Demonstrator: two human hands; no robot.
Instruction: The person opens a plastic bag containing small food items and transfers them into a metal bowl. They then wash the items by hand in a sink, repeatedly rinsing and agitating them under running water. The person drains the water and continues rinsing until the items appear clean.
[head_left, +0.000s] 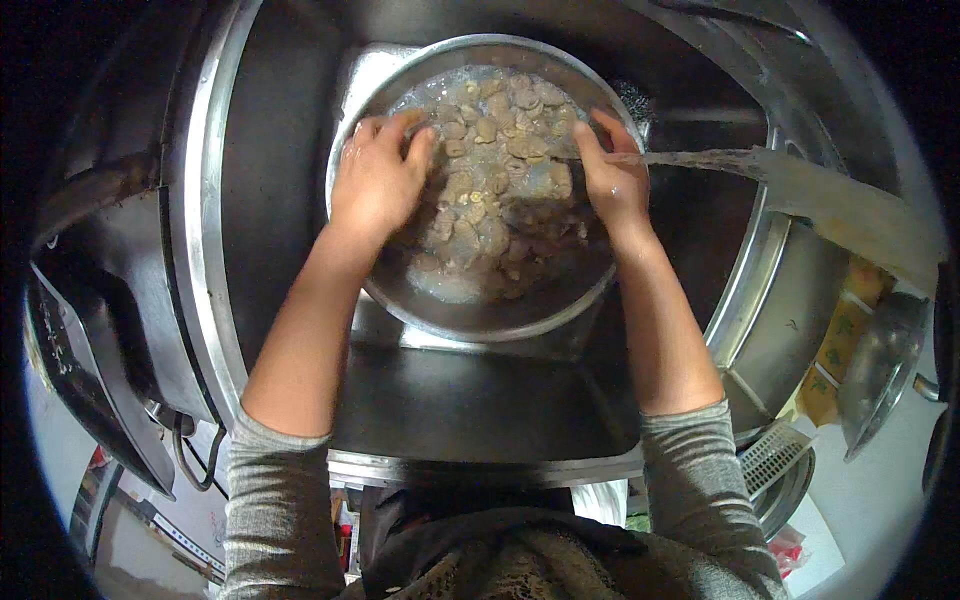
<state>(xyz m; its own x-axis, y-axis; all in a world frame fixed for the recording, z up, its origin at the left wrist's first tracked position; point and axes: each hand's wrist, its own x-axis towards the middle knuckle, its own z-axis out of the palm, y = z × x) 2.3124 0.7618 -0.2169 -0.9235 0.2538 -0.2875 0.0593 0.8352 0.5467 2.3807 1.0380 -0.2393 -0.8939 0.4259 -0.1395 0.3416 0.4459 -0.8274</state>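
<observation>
A round metal basin (536, 328) stands in a deep stainless-steel sink (480, 405). It holds cloudy water with many pale brown, ridged pieces of food (487, 172); their exact kind I cannot tell. My left hand (384, 171) lies over the basin's left side, thumb apart from the fingers, its fingertips near the water. Over the right side is my right hand (616, 169), thumb and fingers spread near the rim. Whether either hand grips the rim or a piece is not plain. A long translucent strip (701, 159), perhaps water or plastic, runs from beside the right hand towards the right.
Bright metal sink edges curve at left (202, 202) and right (750, 277). Towards the lower right are a white perforated basket (776, 461) and a metal bowl (881, 367). A dark metal pan-like vessel (97, 367) stands at the far left.
</observation>
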